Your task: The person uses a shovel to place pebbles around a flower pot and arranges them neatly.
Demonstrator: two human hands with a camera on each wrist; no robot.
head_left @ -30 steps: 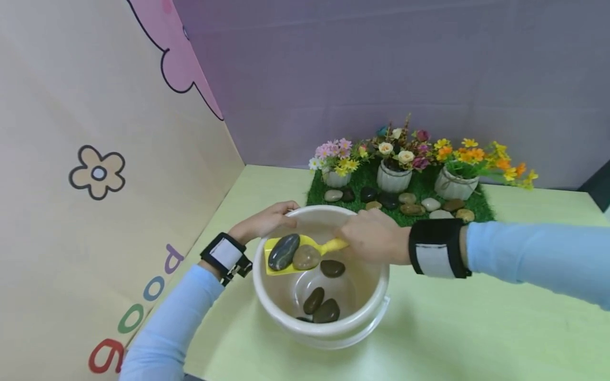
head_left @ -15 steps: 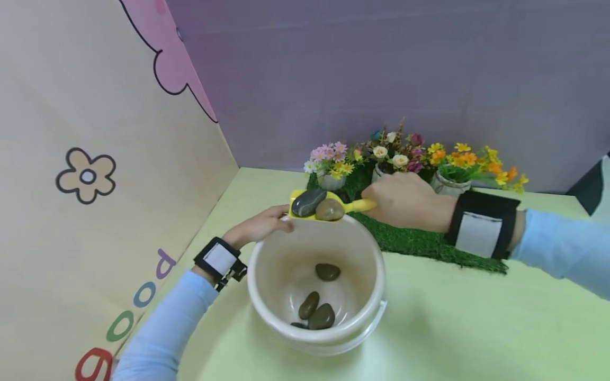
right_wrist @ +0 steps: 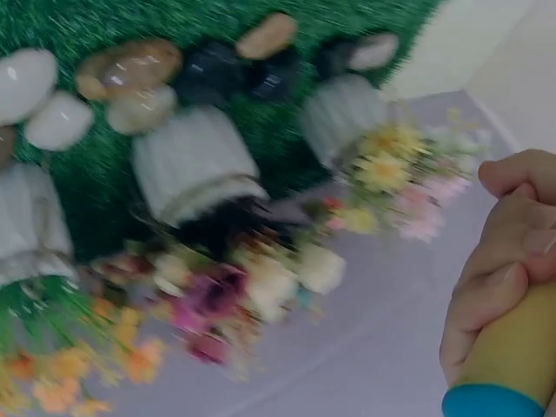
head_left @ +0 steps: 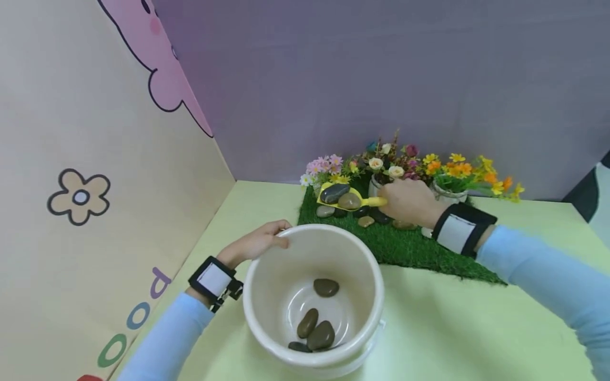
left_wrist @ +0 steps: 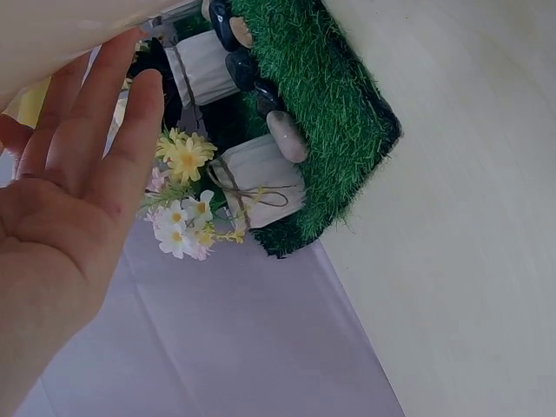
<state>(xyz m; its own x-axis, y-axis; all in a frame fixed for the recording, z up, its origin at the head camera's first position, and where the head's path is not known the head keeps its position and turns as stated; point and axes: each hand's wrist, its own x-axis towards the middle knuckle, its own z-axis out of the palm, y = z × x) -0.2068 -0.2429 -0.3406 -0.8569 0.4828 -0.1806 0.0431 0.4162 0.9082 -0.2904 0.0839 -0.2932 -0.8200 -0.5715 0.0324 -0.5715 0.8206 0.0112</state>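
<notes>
My left hand (head_left: 254, 244) holds the far-left rim of a cream bucket (head_left: 329, 254), thumb over the rim and fingers outside; the left wrist view shows those fingers (left_wrist: 95, 156) against its outer side. Several dark stones (head_left: 326, 287) lie on the bucket's floor. Beyond the bucket, my right hand (head_left: 407, 198) grips the handle of a yellow toy shovel (head_left: 374, 201) over the grass mat. On its blade sit a dark grey stone (head_left: 335, 192) and a tan stone (head_left: 350, 200). In the right wrist view, the yellow handle (right_wrist: 517, 347) ends in a blue tip.
A green artificial grass mat (head_left: 410, 251) bears a row of stones (head_left: 366, 221) and three white flowerpots, one with orange flowers (head_left: 459, 169). A purple-grey wall (head_left: 381, 69) stands behind, a cream decorated wall (head_left: 95, 132) to the left. The tabletop is pale green (head_left: 452, 328).
My right hand has carried the loaded shovel up from inside the bucket, over its far rim, to above the grass mat. My left hand stays on the rim. The head view has shifted slightly.
</notes>
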